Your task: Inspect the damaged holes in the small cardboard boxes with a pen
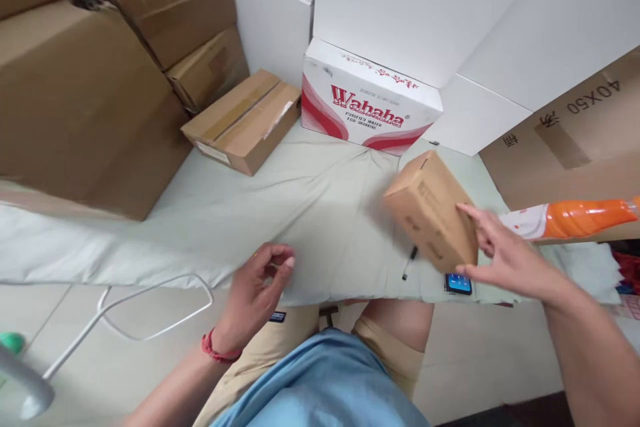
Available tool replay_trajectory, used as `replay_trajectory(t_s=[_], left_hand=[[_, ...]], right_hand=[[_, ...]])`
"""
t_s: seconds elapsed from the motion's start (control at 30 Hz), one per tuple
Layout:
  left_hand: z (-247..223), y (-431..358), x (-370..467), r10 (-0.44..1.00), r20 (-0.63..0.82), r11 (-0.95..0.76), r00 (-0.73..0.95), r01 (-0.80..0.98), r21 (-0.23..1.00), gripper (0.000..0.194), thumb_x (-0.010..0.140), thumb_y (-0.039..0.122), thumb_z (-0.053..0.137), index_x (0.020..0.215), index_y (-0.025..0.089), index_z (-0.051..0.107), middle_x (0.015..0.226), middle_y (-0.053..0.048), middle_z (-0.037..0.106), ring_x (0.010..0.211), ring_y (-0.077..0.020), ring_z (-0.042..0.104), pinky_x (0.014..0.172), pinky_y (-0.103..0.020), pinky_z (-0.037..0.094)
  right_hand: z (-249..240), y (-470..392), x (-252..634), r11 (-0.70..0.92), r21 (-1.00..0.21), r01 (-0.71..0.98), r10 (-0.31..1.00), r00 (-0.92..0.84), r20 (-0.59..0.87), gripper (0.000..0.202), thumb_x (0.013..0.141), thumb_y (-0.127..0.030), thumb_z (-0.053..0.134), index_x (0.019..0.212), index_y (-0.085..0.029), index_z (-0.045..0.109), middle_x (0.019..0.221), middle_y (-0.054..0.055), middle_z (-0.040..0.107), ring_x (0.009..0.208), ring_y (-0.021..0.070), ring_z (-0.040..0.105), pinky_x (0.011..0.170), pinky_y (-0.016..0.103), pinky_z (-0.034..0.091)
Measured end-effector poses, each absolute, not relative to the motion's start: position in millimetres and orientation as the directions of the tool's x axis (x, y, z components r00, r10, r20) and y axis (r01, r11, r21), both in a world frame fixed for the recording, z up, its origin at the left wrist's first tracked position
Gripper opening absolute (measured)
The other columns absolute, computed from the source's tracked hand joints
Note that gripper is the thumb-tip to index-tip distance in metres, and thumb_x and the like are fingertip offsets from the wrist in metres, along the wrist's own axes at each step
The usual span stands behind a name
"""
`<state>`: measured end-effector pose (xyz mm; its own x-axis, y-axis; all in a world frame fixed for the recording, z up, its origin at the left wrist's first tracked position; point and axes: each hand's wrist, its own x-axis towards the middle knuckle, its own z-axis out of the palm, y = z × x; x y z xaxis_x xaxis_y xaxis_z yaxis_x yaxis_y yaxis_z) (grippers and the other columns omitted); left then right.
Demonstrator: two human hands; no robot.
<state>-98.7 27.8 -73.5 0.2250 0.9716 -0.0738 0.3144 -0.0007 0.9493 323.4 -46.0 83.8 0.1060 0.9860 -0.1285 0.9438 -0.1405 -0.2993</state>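
Observation:
A small brown cardboard box (434, 210) stands tilted at the right of the cloth-covered surface (320, 213). My right hand (493, 247) grips its right side, fingertips on the upper face and thumb at the lower edge. Over the cloth's front edge, my left hand (265, 283) is held with curled fingers, a gap showing between thumb and fingertips and nothing in it. Beneath the small box's near end lies a phone with a lit blue screen (459, 283), partly covered. A short black object with a thin end (410, 263) rests on the cloth beside it.
Behind are a flat brown carton (245, 117) and a white and red water carton (367, 103). Large cartons (85, 107) fill the left. At the right are an orange bottle (585, 219) and a printed carton (575, 140). A white metal frame (150, 300) stands at lower left.

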Motion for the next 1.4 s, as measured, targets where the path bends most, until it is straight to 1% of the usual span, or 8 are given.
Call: replay_trajectory(t_s=[0.17, 0.33, 0.5, 0.73, 0.9, 1.17, 1.3, 1.4], left_hand=[[-54, 22, -86, 0.856, -0.273, 0.305, 0.439, -0.002, 0.952, 0.079, 0.097, 0.082, 0.054, 0.142, 0.018, 0.062, 0.14, -0.018, 0.069, 0.128, -0.0323, 0.068, 0.105, -0.046, 0.06], [-39, 16, -75, 0.819, -0.334, 0.367, 0.467, 0.021, 0.93, 0.097, 0.085, 0.089, 0.066, 0.152, 0.019, 0.057, 0.16, -0.018, 0.058, 0.147, -0.0404, 0.056, 0.12, -0.054, 0.048], [-38, 16, -66, 0.833, -0.406, 0.433, 0.375, 0.016, 0.901, 0.091, 0.069, 0.07, 0.093, 0.136, 0.016, 0.062, 0.137, -0.016, 0.073, 0.129, -0.039, 0.067, 0.11, -0.051, 0.054], [-55, 6, -67, 0.823, -0.47, 0.555, 0.32, -0.275, 0.785, 0.082, 0.069, 0.056, 0.097, 0.132, 0.018, 0.062, 0.141, -0.015, 0.07, 0.135, -0.0361, 0.064, 0.108, -0.044, 0.054], [-56, -10, -58, 0.872, -0.221, 0.314, 0.437, -0.152, 0.937, 0.085, 0.072, 0.049, 0.097, 0.143, 0.023, 0.058, 0.141, -0.011, 0.069, 0.135, -0.0347, 0.064, 0.111, -0.044, 0.055], [-49, -15, -42, 0.875, 0.088, -0.274, 0.476, 0.336, 0.901, 0.09, 0.088, 0.035, 0.082, 0.168, 0.025, 0.042, 0.158, -0.017, 0.055, 0.148, -0.038, 0.05, 0.126, -0.058, 0.045], [-61, -7, -44, 0.93, 0.099, -0.231, 0.354, 0.354, 0.906, 0.075, 0.089, 0.028, 0.074, 0.161, 0.023, 0.056, 0.149, -0.018, 0.062, 0.143, -0.0374, 0.054, 0.126, -0.061, 0.044], [-71, -5, -50, 0.937, -0.004, -0.056, 0.348, 0.162, 0.985, 0.075, 0.085, 0.044, 0.084, 0.154, 0.025, 0.063, 0.151, -0.015, 0.065, 0.146, -0.0364, 0.056, 0.13, -0.056, 0.043]], right_hand=[[42, -80, 265, 0.005, -0.335, 0.942, 0.977, -0.077, -0.201, 0.106, 0.082, -0.035, 0.08, 0.172, -0.038, 0.024, 0.171, 0.015, 0.039, 0.151, 0.0382, 0.054, 0.106, 0.051, 0.061], [10, -86, 235, 0.11, -0.291, 0.95, 0.974, -0.161, -0.158, 0.108, 0.083, -0.034, 0.079, 0.174, -0.035, 0.021, 0.172, 0.021, 0.037, 0.138, 0.0413, 0.065, 0.097, 0.053, 0.065], [5, -81, 211, 0.228, -0.259, 0.939, 0.966, -0.251, -0.062, 0.107, 0.087, -0.029, 0.078, 0.176, -0.035, 0.018, 0.177, 0.025, 0.031, 0.115, 0.0386, 0.076, 0.084, 0.054, 0.067], [-7, -85, 215, -0.058, -0.797, 0.601, 0.963, 0.245, 0.114, 0.077, 0.099, -0.054, 0.074, 0.167, -0.035, 0.043, 0.171, 0.017, 0.045, 0.081, 0.0153, 0.067, 0.082, 0.04, 0.064], [-43, -103, 222, -0.268, -0.935, 0.233, 0.923, 0.341, -0.179, 0.07, 0.091, -0.067, 0.077, 0.142, -0.021, 0.063, 0.135, 0.017, 0.074, 0.116, 0.0289, 0.074, 0.091, 0.04, 0.063], [-61, -131, 245, -0.212, -0.939, 0.272, 0.884, 0.463, -0.066, 0.041, 0.091, -0.054, 0.081, 0.114, -0.021, 0.073, 0.077, 0.002, 0.07, 0.068, 0.0175, 0.066, 0.061, 0.03, 0.057], [-59, -138, 240, -0.115, -0.889, 0.443, 0.878, 0.465, 0.118, 0.035, 0.087, -0.047, 0.086, 0.108, -0.02, 0.078, 0.095, 0.01, 0.08, 0.087, 0.026, 0.077, 0.076, 0.04, 0.066], [-46, -136, 221, 0.015, -0.8, 0.6, 0.897, 0.346, 0.276, 0.05, 0.092, -0.046, 0.081, 0.137, -0.024, 0.072, 0.133, 0.015, 0.076, 0.126, 0.0356, 0.074, 0.106, 0.056, 0.062]])
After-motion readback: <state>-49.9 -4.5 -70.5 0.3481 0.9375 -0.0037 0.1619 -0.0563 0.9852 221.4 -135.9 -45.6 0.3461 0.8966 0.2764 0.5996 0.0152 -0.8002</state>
